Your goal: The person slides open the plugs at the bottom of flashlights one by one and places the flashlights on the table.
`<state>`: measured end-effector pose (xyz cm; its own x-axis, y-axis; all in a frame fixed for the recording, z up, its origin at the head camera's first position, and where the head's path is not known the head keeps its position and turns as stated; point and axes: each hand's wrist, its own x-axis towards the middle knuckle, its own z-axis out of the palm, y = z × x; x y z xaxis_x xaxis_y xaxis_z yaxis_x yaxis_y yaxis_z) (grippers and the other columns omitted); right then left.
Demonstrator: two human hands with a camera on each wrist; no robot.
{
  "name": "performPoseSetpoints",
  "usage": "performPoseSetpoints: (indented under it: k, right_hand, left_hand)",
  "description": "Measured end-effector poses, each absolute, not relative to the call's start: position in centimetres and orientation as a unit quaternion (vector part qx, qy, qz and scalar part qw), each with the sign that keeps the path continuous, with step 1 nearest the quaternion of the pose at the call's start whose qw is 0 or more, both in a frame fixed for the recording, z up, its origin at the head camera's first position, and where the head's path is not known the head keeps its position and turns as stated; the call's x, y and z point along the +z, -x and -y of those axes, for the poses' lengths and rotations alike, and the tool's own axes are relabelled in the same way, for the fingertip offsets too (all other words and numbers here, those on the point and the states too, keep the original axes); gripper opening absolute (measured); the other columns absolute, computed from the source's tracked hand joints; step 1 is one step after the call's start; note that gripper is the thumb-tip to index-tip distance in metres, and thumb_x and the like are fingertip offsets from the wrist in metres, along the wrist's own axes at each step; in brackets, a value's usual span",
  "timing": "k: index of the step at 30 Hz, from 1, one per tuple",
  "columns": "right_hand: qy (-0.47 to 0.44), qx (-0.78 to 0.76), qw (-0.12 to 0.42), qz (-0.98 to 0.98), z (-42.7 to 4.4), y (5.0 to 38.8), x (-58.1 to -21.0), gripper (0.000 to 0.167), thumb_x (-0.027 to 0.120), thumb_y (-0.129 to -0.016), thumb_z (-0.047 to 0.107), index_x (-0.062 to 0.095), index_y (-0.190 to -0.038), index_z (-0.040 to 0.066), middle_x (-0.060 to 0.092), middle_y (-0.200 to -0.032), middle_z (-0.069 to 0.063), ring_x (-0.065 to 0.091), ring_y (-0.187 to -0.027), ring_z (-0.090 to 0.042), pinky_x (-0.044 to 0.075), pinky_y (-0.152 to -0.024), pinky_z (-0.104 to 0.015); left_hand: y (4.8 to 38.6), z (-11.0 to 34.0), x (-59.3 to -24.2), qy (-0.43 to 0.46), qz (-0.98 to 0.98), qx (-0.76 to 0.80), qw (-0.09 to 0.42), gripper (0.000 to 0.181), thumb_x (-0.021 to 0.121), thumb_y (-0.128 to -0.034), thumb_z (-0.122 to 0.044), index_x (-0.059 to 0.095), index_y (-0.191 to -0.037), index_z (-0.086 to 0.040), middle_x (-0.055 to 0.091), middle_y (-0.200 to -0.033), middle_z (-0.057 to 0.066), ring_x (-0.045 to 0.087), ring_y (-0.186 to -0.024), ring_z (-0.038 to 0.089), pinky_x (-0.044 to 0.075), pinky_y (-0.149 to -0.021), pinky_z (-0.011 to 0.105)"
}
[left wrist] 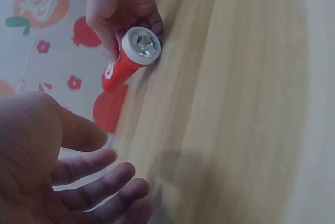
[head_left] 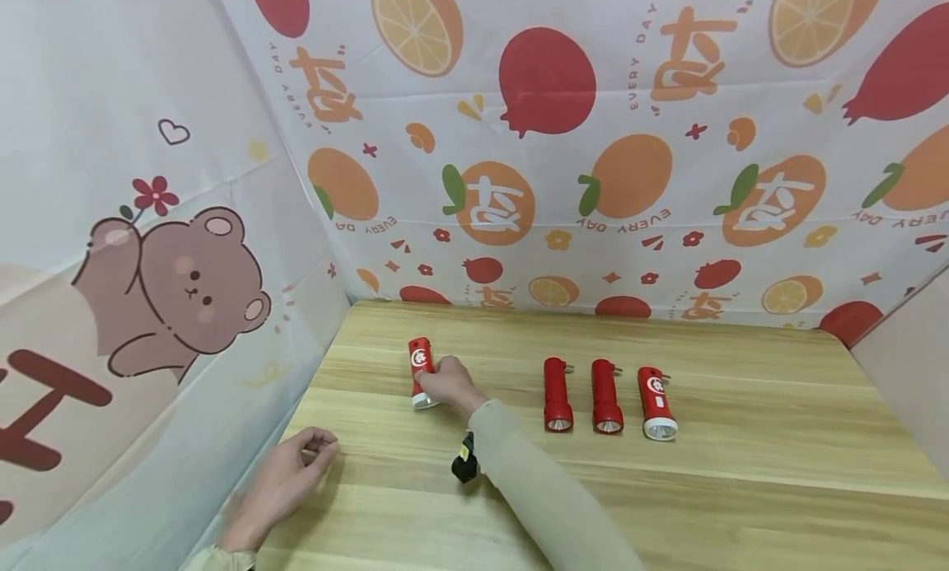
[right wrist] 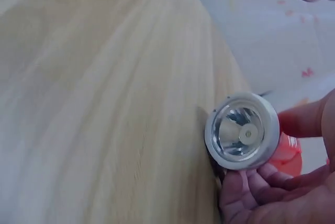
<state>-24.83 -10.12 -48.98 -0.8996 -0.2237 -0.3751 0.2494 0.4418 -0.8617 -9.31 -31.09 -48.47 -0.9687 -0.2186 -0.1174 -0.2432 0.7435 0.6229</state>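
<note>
My right hand point(head_left: 449, 385) grips a red flashlight point(head_left: 420, 358) with a white head ring, at the table's left part. In the right wrist view its lens point(right wrist: 242, 132) faces the camera, thumb on one side and fingers on the other. My left hand point(head_left: 292, 476) hovers near the table's left edge, holding nothing, its fingers point(left wrist: 99, 187) loosely bent. To the right stand three more flashlights in a row: one all red point(head_left: 556, 390), a second all red point(head_left: 605, 394), and one with a white head ring point(head_left: 656, 402).
The wooden table point(head_left: 415, 505) meets a fruit-printed cloth point(head_left: 549, 167) at its back. A bear-printed cloth point(head_left: 185, 291) hangs along the left side. Small metal prongs point(head_left: 569, 368) stick out from the sides of the flashlights in the row.
</note>
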Motion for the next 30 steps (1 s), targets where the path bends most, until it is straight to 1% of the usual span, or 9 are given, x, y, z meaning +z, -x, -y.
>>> performPoseSetpoints:
  k: [4,9,11,15,19,22,25,28,30]
  right_hand:
    - [-0.013,-0.549,0.234,-0.802,8.7,25.2,-48.7,0.024,0.067,-0.097,0.023,0.06,-0.109,0.004,0.067,-0.11,-0.008,0.065,-0.091,-0.017,0.053,-0.075,-0.027]
    - [0.025,-0.577,0.253,-0.776,6.7,25.1,-47.9,0.028,0.068,-0.096,0.023,0.058,-0.116,0.005,0.066,-0.111,-0.009,0.064,-0.09,-0.017,0.05,-0.072,-0.025]
    - [0.045,-0.59,0.258,-0.764,5.9,25.1,-47.8,0.03,0.067,-0.097,0.023,0.057,-0.12,0.006,0.066,-0.11,-0.01,0.065,-0.09,-0.017,0.05,-0.071,-0.025]
    - [0.064,-0.602,0.263,-0.752,4.1,25.1,-47.8,0.033,0.066,-0.097,0.024,0.055,-0.124,0.008,0.065,-0.11,-0.009,0.065,-0.089,-0.017,0.051,-0.072,-0.026]
    - [0.079,-0.612,0.262,-0.743,2.6,25.1,-47.5,0.036,0.066,-0.096,0.025,0.055,-0.126,0.009,0.065,-0.111,-0.01,0.065,-0.091,-0.018,0.052,-0.075,-0.028]
    - [0.087,-0.622,0.261,-0.733,1.7,24.9,-47.0,0.036,0.066,-0.097,0.025,0.054,-0.127,0.009,0.064,-0.111,-0.01,0.064,-0.092,-0.019,0.053,-0.076,-0.028]
    - [0.091,-0.629,0.261,-0.726,0.9,24.7,-46.7,0.034,0.065,-0.097,0.024,0.054,-0.126,0.01,0.064,-0.11,-0.01,0.063,-0.093,-0.019,0.053,-0.077,-0.028]
    - [0.094,-0.635,0.262,-0.721,0.1,24.4,-46.7,0.034,0.064,-0.098,0.023,0.052,-0.125,0.008,0.064,-0.109,-0.01,0.062,-0.093,-0.018,0.053,-0.078,-0.027]
    - [0.097,-0.641,0.262,-0.715,-0.4,24.3,-46.8,0.033,0.064,-0.098,0.021,0.052,-0.125,0.006,0.064,-0.109,-0.01,0.062,-0.092,-0.017,0.053,-0.078,-0.028]
  left_hand:
    - [10.1,29.4,-48.6,0.109,-0.923,0.369,0.004,0.026,0.063,-0.0999,-0.022,0.065,-0.118,-0.004,0.072,-0.105,0.01,0.068,-0.087,0.014,0.051,-0.07,0.025]
    - [11.6,26.8,-48.7,0.084,-0.912,0.4,-0.022,0.029,0.063,-0.1004,-0.019,0.061,-0.125,-0.005,0.071,-0.107,0.012,0.067,-0.088,0.016,0.052,-0.07,0.023]
    - [12.4,25.6,-48.5,0.073,-0.907,0.412,-0.034,0.031,0.062,-0.1006,-0.017,0.06,-0.129,-0.006,0.07,-0.108,0.012,0.067,-0.091,0.017,0.053,-0.073,0.023]
    - [14.0,23.3,-48.2,0.044,-0.894,0.445,-0.037,0.036,0.061,-0.1014,-0.017,0.053,-0.136,-0.008,0.068,-0.114,0.013,0.066,-0.101,0.023,0.054,-0.08,0.025]
    - [15.2,21.4,-47.9,0.016,-0.881,0.472,-0.03,0.044,0.06,-0.1024,-0.023,0.046,-0.143,-0.011,0.065,-0.126,0.016,0.065,-0.111,0.027,0.054,-0.085,0.03]
    - [15.9,20.2,-47.6,-0.009,-0.871,0.49,-0.027,0.051,0.06,-0.103,-0.025,0.041,-0.148,-0.013,0.062,-0.132,0.018,0.064,-0.116,0.028,0.054,-0.089,0.034]
    - [16.3,18.9,-47.5,-0.02,-0.86,0.509,-0.019,0.053,0.06,-0.1031,-0.026,0.039,-0.15,-0.014,0.063,-0.132,0.014,0.064,-0.116,0.028,0.053,-0.088,0.034]
    - [16.7,17.9,-47.4,-0.026,-0.849,0.527,-0.015,0.052,0.059,-0.1033,-0.027,0.04,-0.15,-0.015,0.064,-0.129,0.012,0.065,-0.113,0.025,0.054,-0.085,0.031]
    - [16.9,17.3,-47.4,-0.031,-0.843,0.537,-0.015,0.052,0.06,-0.103,-0.027,0.041,-0.15,-0.015,0.064,-0.127,0.013,0.066,-0.109,0.024,0.054,-0.083,0.029]
